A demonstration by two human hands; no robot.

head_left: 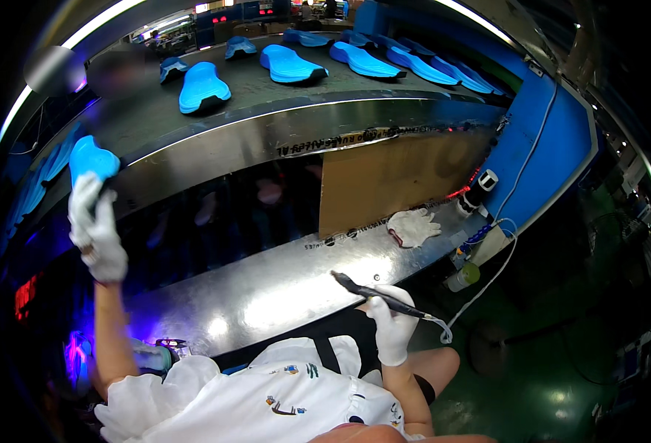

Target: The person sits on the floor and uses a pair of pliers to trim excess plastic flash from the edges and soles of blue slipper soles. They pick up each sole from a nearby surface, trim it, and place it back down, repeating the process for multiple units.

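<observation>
- Gloves on both hands, white ones, and the steel shelf [266, 295] in front of the person served as the landmark for everything here.
- Left hand [96, 225] was raised high, up and to the left of the steel shelf, fingers curled and closed around the lower end of a blue shoe sole [91, 159].
- That blue shoe sole stood above the fist, right at the near edge of the curved conveyor belt [266, 100], well above the shelf.
- Right hand [390, 317] hovered just off the shelf's front edge, clenched around a dark pen-shaped tool [373, 294].
- The tool's tip pointed up and left, over the shelf surface; whether it touched the metal, I could not tell.
- A white cable [488, 280] ran from the tool's rear end off past the right end of the shelf.
- A spare white glove [412, 225] lay flat on the shelf's far right part, below a brown board [392, 177].
- More blue soles [288, 65] sat spaced along the belt, high beyond the shelf.
- A small bottle [464, 277] stood just past the shelf's right end.
</observation>
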